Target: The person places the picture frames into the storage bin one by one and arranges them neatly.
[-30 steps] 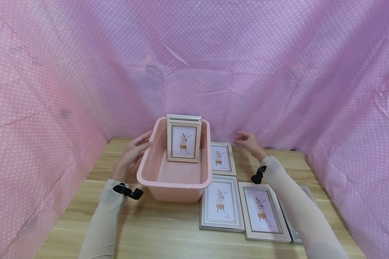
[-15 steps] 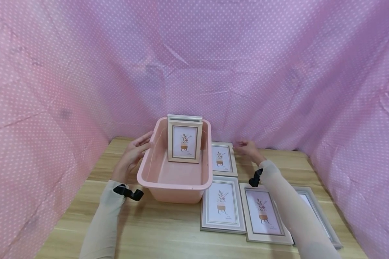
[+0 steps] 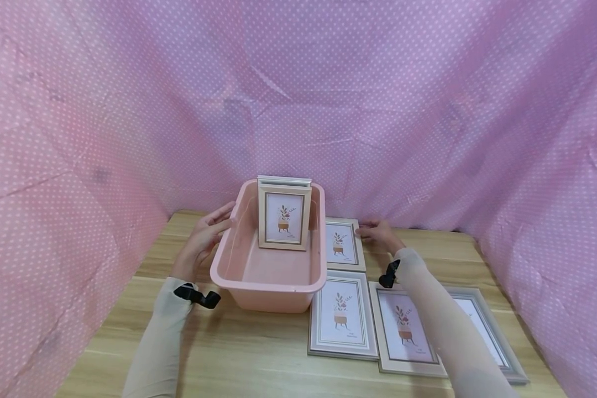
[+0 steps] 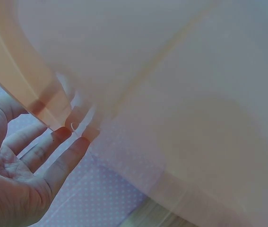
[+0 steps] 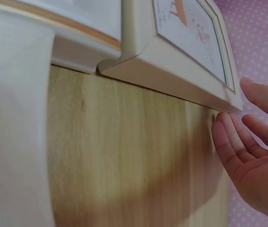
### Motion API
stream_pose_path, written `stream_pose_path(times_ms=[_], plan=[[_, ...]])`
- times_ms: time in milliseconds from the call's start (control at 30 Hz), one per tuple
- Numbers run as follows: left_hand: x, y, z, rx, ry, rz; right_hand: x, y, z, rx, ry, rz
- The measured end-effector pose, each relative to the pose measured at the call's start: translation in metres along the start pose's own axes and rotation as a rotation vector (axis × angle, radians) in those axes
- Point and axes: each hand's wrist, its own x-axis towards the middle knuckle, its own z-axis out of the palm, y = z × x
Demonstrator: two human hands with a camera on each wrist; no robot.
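- Right hand (image 3: pixel 382 235): fingers loosely extended, gripping nothing, at right edge of cream frame (image 3: pixel 342 243), right of centre.
- Left hand (image 3: pixel 199 246): fingers nearly straight against pink bin (image 3: pixel 273 299), centre.
- Frames in bin (image 3: pixel 284 218), leaning.
- Three flat frames (image 3: pixel 342 315), lower right.

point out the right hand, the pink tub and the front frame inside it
right hand (image 3: pixel 382 235), head view, middle of the hand
pink tub (image 3: pixel 271 300), head view, near outer wall
front frame (image 3: pixel 284 218), head view, its picture

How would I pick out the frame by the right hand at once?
Find the pink tub on the wooden table. Right of it, farthest back, lies a flat cream frame. Unlike its neighbours, it has the right hand at its edge.
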Motion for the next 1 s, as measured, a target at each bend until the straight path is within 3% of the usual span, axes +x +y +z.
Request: stream_pose_path(times_ms=[433, 700, 833, 1000], plan=[[0.003, -0.001, 0.000, -0.020, -0.016, 0.015, 0.007, 0.003, 0.008, -0.148, 0.026, -0.100], [0.004, -0.001, 0.000, -0.024, -0.009, 0.012, 0.005, 0.003, 0.015, -0.262, 0.073, -0.088], [0.004, -0.002, 0.000, -0.027, -0.010, 0.010, 0.006, 0.005, 0.016, -0.231, 0.077, -0.089], [0.005, -0.003, -0.001, -0.030, -0.010, 0.006, 0.006, 0.008, 0.019, -0.123, 0.021, -0.060]])
